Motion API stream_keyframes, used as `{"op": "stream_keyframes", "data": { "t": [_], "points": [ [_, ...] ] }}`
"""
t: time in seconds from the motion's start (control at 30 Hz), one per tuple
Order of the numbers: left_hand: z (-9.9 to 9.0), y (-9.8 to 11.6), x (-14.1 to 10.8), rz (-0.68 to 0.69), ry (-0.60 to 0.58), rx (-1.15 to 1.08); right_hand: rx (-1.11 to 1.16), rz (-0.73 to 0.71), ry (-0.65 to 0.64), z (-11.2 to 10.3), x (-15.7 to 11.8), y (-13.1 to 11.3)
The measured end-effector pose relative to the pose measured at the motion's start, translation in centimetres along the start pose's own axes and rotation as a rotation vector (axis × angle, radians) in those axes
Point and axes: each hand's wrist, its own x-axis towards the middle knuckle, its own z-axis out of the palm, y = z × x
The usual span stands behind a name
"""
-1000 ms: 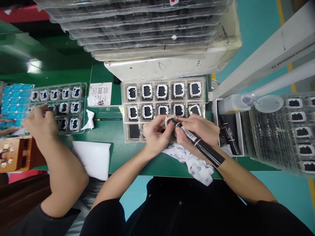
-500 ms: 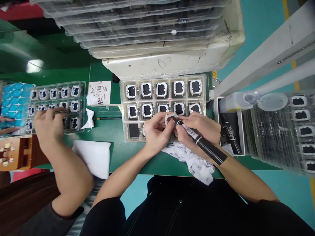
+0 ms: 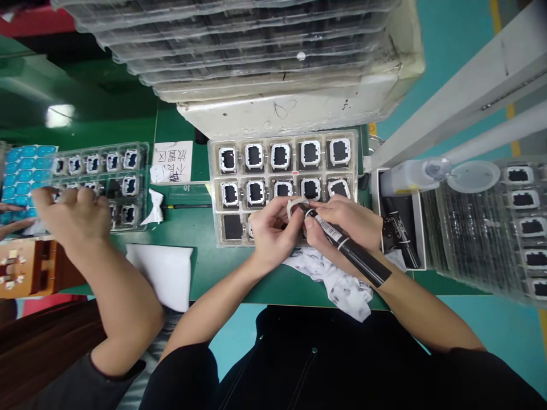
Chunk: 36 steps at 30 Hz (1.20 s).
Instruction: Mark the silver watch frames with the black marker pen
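Observation:
My left hand [image 3: 273,233] grips a small white frame [image 3: 292,206] above the lower part of a clear tray [image 3: 211,171]. In my right hand [image 3: 344,222] is a black marker [image 3: 361,256], its tip end against the frame and its barrel slanting down toward my wrist. White frames with dark centres, such as this one [image 3: 281,156], sit in the tray's compartments. The compartment at the lower left [image 3: 233,226] shows only a dark bottom. A crumpled spotted cloth [image 3: 342,287] lies below my hands.
Stacked trays [image 3: 256,51] rise behind on a white box [image 3: 256,117]. At right are a box with markers [image 3: 421,245], a bottle [image 3: 397,177] and more stacked trays [image 3: 474,228]. A co-worker's hand [image 3: 79,219] is over another tray at left.
The co-worker's hand has moved left over its tray, and one compartment there now shows dark without its white frame. My hands and the marker have barely shifted.

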Motion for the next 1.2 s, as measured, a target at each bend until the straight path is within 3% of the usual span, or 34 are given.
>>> {"op": "stream_keyframes", "data": {
  "t": [0.53,1.2],
  "points": [
    [-0.13,-0.29,-0.26,-0.042,-0.002,-0.015,-0.006,0.035,-0.032,-0.06,0.0,-0.46],
    [0.05,-0.25,-0.16,0.055,0.003,-0.046,-0.001,0.025,-0.005,0.08,-0.13,-0.33]
  ]
}}
